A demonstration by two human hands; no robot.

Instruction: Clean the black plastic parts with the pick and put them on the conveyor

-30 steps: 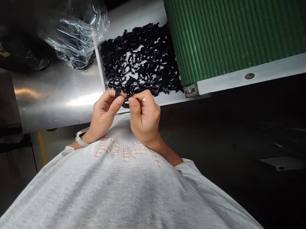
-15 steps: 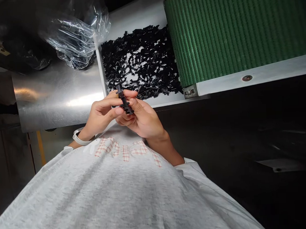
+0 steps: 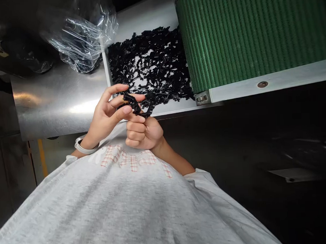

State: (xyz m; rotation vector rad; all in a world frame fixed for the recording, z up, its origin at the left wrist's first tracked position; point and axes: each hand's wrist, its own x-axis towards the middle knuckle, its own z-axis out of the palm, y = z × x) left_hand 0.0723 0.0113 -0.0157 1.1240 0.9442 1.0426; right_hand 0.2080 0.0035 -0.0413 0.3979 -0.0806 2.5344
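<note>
Both left grip [image 3: 105,115] and right grip [image 3: 143,132] pinch a black plastic part [image 3: 135,105] beside a steel panel [image 3: 54,105].

Left hand [image 3: 105,115]: raised, index finger extended, thumb and middle finger pinching inward.
Right hand [image 3: 144,133]: curled into a loose fist, thumb raised.
Forearms [image 3: 175,160]: angled inward, bringing both hands close together.

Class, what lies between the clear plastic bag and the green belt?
A heap of small black plastic parts lies there, in the head view.
</note>
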